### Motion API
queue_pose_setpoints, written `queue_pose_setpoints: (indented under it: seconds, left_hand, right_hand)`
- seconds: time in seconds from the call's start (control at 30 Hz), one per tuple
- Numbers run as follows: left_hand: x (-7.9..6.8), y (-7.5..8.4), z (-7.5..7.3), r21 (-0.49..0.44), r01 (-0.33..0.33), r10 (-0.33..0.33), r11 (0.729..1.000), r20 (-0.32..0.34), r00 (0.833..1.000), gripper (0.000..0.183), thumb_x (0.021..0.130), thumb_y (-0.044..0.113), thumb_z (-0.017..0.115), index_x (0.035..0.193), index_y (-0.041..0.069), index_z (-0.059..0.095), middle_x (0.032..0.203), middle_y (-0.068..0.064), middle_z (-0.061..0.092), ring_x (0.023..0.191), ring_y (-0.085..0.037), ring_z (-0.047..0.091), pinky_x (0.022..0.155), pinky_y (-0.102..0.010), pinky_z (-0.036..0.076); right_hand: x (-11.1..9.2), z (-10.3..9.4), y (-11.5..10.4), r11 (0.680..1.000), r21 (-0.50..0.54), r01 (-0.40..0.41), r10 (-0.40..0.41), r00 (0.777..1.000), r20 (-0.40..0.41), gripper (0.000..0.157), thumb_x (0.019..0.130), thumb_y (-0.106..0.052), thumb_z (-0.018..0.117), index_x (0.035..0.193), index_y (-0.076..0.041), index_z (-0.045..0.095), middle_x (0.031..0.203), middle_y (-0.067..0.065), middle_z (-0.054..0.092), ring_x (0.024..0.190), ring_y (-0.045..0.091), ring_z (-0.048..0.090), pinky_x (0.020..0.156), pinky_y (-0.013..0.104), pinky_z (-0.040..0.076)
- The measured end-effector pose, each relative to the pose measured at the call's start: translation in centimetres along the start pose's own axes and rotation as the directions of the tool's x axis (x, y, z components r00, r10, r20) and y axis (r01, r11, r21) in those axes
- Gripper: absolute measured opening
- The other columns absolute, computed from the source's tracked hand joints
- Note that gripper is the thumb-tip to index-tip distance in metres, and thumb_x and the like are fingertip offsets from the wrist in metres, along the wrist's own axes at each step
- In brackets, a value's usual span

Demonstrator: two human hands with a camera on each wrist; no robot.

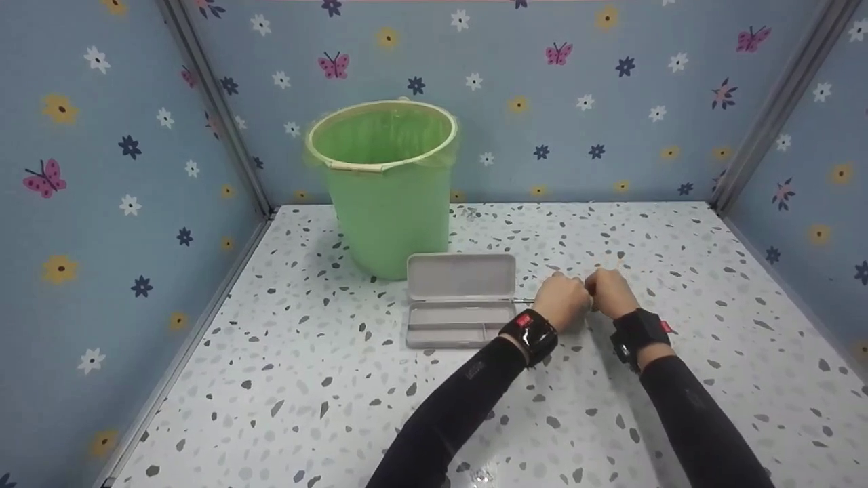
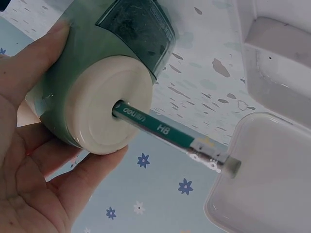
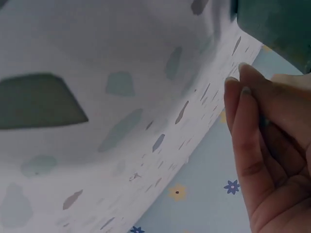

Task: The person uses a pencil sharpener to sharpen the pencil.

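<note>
My left hand [image 1: 563, 301] holds a green desktop pencil sharpener [image 2: 80, 46] with a cream round front and a dark see-through shavings drawer [image 2: 141, 31]. A green HB pencil [image 2: 160, 128] sticks out of the hole in that front, its eraser end pointing towards the pencil case. Close by on the right, my right hand [image 1: 614, 293] pinches with thumb and fingertips together at the sharpener's back end; the part it grips is hidden by the fingers. A grey pencil case [image 1: 461, 276] lies with its lid up, left of my hands, its compartments showing.
Behind the case stands a green bin [image 1: 393, 217] with a liner over its pale rim. Flowered wall panels [image 1: 502, 122] enclose the speckled white table [image 1: 325, 407] at the back and both sides.
</note>
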State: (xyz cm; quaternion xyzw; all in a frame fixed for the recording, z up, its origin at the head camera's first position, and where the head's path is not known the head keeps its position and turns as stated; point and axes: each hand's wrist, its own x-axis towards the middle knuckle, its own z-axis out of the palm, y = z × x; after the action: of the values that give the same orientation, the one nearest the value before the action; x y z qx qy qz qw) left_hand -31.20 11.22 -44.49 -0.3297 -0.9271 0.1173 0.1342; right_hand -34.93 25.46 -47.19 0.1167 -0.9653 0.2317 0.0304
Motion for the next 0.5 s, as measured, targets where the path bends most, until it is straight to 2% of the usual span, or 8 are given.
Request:
queue_pose_setpoints:
  seconds: [0.13,0.23,0.33,0.5]
  left_hand:
    - [-0.2,0.3,-0.1,0.062,-0.026,0.025,0.998,0.013,1.0,0.022,0.095,0.021,0.056,0.096,0.026,0.077,0.089,0.008,0.072,0.077,-0.01,0.066,0.074,-0.025,0.054]
    - [-0.2,0.4,-0.1,0.073,-0.021,0.02,0.997,0.015,1.0,0.02,0.095,0.025,0.056,0.092,0.024,0.076,0.087,0.007,0.071,0.076,-0.01,0.066,0.073,-0.026,0.054]
    - [-0.1,0.5,-0.1,0.049,0.006,-0.006,0.999,0.008,1.0,0.019,0.094,0.027,0.058,0.089,0.025,0.076,0.086,0.008,0.071,0.075,-0.01,0.066,0.074,-0.026,0.053]
    - [0.1,0.5,-0.3,0.034,0.062,-0.063,0.998,0.035,0.997,0.019,0.092,0.02,0.058,0.09,0.026,0.075,0.088,0.011,0.071,0.077,-0.007,0.065,0.075,-0.024,0.052]
  right_hand:
    - [-0.8,0.1,0.1,1.0,0.003,-0.004,0.004,0.997,0.078,0.02,0.063,0.019,0.065,0.077,0.007,0.073,0.061,0.01,0.065,0.054,0.017,0.05,0.05,0.025,0.041]
    - [-1.5,-0.1,-0.2,1.0,0.012,-0.016,0.015,0.992,0.125,0.016,0.065,0.016,0.067,0.078,0.008,0.072,0.062,0.011,0.066,0.053,0.016,0.053,0.05,0.025,0.043]
    - [-2.1,-0.3,-0.5,0.999,0.019,-0.046,0.043,0.987,0.157,0.012,0.067,0.011,0.072,0.078,0.008,0.071,0.064,0.014,0.067,0.054,0.018,0.056,0.051,0.027,0.046]
    - [-3.4,-0.6,-1.1,0.998,0.019,-0.062,0.058,0.984,0.17,0.014,0.068,0.009,0.074,0.081,0.008,0.07,0.072,0.019,0.07,0.06,0.022,0.062,0.058,0.034,0.054]
